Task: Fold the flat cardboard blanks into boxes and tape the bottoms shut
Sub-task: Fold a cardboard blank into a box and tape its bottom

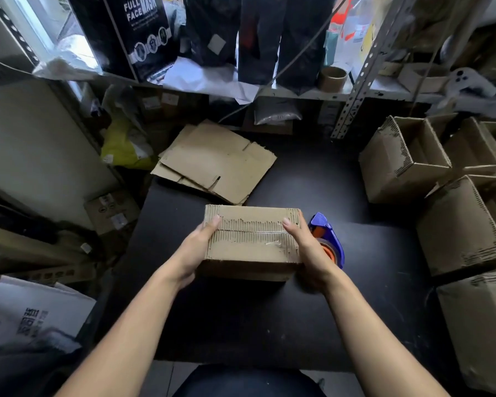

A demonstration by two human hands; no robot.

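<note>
Box lies crosswise, taped seam up, ends clasped by both hands.

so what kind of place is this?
Likely a small packing or stockroom corner: a pile of flat cardboard blanks at the back of the black table, assembled boxes stacked on the right, a tape dispenser, and metal shelving crowded with packaged goods.

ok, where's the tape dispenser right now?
In the head view, the tape dispenser sits on the black table, just right of the box and partly hidden behind the right hand.
</note>
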